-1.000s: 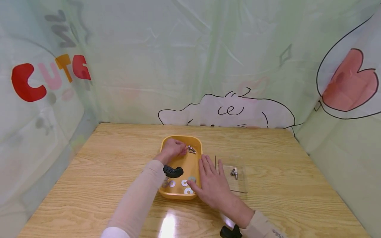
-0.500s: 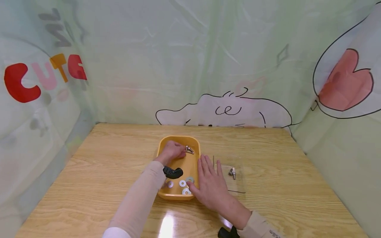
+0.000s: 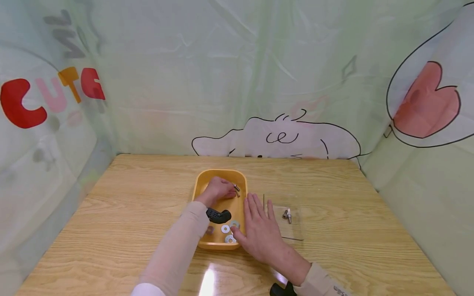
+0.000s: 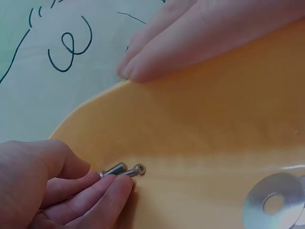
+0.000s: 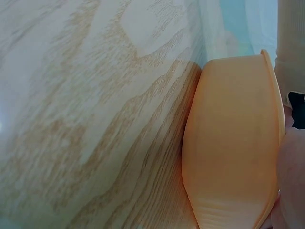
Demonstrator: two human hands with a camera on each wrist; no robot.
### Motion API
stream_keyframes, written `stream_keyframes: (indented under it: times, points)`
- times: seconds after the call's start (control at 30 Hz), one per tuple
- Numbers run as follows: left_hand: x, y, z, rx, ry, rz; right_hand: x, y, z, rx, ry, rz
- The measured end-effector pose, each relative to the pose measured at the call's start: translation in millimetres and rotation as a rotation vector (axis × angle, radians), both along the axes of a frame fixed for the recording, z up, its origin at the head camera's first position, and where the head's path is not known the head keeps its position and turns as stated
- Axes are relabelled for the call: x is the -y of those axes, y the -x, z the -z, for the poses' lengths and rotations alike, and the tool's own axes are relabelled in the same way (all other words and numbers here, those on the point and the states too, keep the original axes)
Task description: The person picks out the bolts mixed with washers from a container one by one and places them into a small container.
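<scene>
Left hand (image 3: 218, 189) is down inside the far end of a yellow tray (image 3: 218, 246), fingers bent, tips against two small metal screws (image 4: 115, 169) on its floor (whether thumb and fingers pinch them, I cannot tell). Right hand (image 3: 261, 234) lies along the tray's right side: fingers straight, the first three close together, little finger apart, thumb spread out over the near part of the tray. Tray stands on a wood-grain table (image 3: 148, 197). Flat metal washers (image 4: 255, 207) lie at the tray's near end, close to the right thumb. Just right of the right hand, a clear flat piece (image 3: 296, 228) with dark strips at its left and near edges; two more screws (image 3: 289, 218) sit there, touching or nearly so. Black wrist device (image 3: 219, 216) on the left arm; pale sleeves (image 3: 174, 246) on both. Behind the table, a printed sheet (image 3: 185, 82) (cartoon outline, pale green).
</scene>
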State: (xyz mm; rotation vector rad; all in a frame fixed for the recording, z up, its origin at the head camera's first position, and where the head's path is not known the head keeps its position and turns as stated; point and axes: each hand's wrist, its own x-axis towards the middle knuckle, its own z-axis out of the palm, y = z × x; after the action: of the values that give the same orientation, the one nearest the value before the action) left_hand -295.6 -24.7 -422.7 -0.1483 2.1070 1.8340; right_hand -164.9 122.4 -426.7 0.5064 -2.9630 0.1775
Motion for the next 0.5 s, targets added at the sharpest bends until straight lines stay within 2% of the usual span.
stream_keyframes:
  times: [0.27,0.5]
  points:
    - [-7.6,0.3,5.9,-0.003,-0.007,0.061,0.2,0.7,0.0,0.007,0.009,-0.001]
    - [-6.0,-4.9,3.5,0.005,0.023,0.117,0.8,0.2,-1.5,0.028,0.007,0.006]
